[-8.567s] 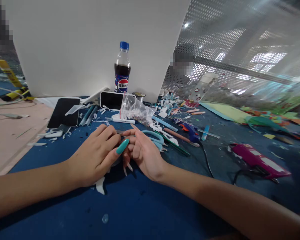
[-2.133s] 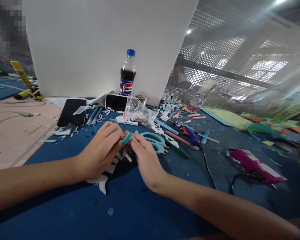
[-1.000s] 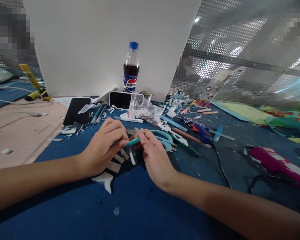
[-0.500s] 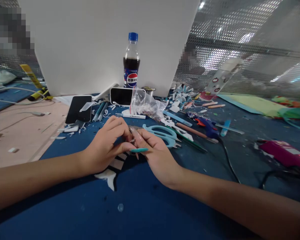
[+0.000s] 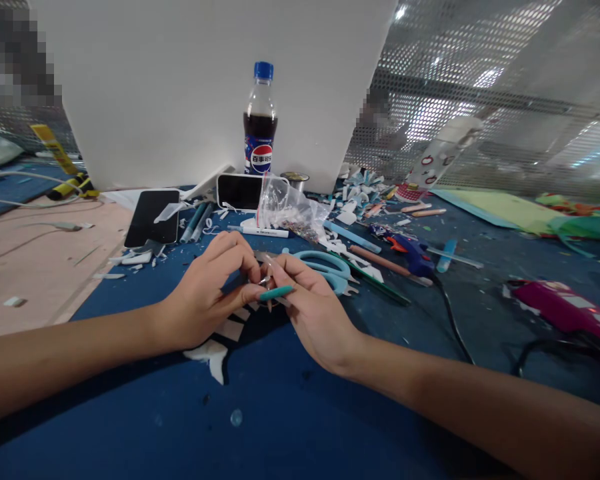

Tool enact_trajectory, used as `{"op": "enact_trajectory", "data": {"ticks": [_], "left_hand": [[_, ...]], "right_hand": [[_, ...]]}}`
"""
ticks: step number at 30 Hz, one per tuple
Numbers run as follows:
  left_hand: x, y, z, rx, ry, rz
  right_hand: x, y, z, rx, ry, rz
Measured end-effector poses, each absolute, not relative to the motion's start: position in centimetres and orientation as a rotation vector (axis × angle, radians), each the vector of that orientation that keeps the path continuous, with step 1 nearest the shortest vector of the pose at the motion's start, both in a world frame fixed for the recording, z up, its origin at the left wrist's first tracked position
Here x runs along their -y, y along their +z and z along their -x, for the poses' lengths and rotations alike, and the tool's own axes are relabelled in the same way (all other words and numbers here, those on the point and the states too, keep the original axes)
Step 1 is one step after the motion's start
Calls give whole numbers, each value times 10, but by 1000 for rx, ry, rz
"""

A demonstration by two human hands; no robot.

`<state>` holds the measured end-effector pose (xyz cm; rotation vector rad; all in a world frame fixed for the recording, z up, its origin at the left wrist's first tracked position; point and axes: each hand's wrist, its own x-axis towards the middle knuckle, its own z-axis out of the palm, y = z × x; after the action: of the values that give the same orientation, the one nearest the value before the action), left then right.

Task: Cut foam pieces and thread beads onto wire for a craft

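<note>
My left hand (image 5: pixel 200 290) and my right hand (image 5: pixel 320 307) meet above the blue table, fingers closed in pinches with the tips together. A slim teal piece (image 5: pixel 276 293) shows between them, one end by my left thumb and the other against my right hand. Close to it a small shiny bit (image 5: pixel 265 281) sits at the fingertips; its kind is hidden. Light blue scissors (image 5: pixel 325 261) lie just behind my right hand. Under my left hand are several pale flat strips (image 5: pixel 229 329), and a white curved scrap (image 5: pixel 215 359) lies in front.
Behind my hands are a phone (image 5: pixel 153 219), a white marker (image 5: pixel 265 232), a clear zip bag (image 5: pixel 290 213) and a cola bottle (image 5: pixel 261 127). To the right lie a glue gun (image 5: pixel 415 257) with its cord and a magenta device (image 5: pixel 565 308). White scraps (image 5: pixel 357 190) are heaped at the back.
The teal piece has tipped slightly, its right end higher, and the shiny bit shows more clearly. The whole view has shifted a little; both hands keep their pinch.
</note>
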<state>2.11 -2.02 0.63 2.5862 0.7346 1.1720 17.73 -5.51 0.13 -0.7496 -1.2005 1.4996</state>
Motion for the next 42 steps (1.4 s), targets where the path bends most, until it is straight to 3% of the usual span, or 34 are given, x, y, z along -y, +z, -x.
{"op": "enact_trajectory", "data": {"ticks": [42], "left_hand": [[18, 5, -24, -779, 1003, -2486]], "right_hand": [[53, -4, -176, 1255, 1461, 844]]}}
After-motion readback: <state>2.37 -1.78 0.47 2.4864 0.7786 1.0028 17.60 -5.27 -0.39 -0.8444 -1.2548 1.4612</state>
